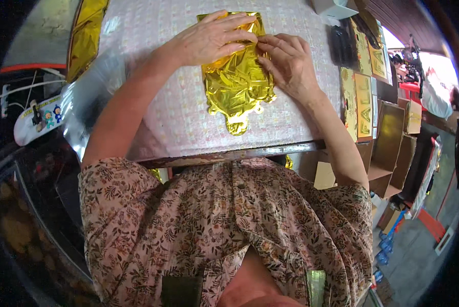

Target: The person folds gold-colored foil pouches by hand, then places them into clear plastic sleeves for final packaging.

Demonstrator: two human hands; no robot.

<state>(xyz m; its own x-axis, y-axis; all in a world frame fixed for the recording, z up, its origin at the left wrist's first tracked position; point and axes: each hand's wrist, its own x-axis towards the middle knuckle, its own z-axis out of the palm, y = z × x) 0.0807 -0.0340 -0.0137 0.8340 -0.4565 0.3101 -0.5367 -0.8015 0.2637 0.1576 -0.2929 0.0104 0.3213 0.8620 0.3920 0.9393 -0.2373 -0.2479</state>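
A shiny gold foil balloon (234, 84), flat and wrinkled, lies on the cloth-covered table with its rounded tail toward me. Its upper part is partly hidden under my hands. My left hand (214, 38) rests across its upper left, fingers stretched out over the foil. At the upper right edge of the balloon, my right hand (290, 64) has its fingers bent and the thumb close to them, pinching the foil border. The fingertips of both hands nearly meet there.
More gold foil (87, 38) lies along the table's left edge, near clear plastic film (93, 84). Printed boxes (363, 102) stand along the right side, with a black object (340, 43) beside them. An open cardboard box (388, 133) is farther right. The table's front edge (239, 153) is close to my body.
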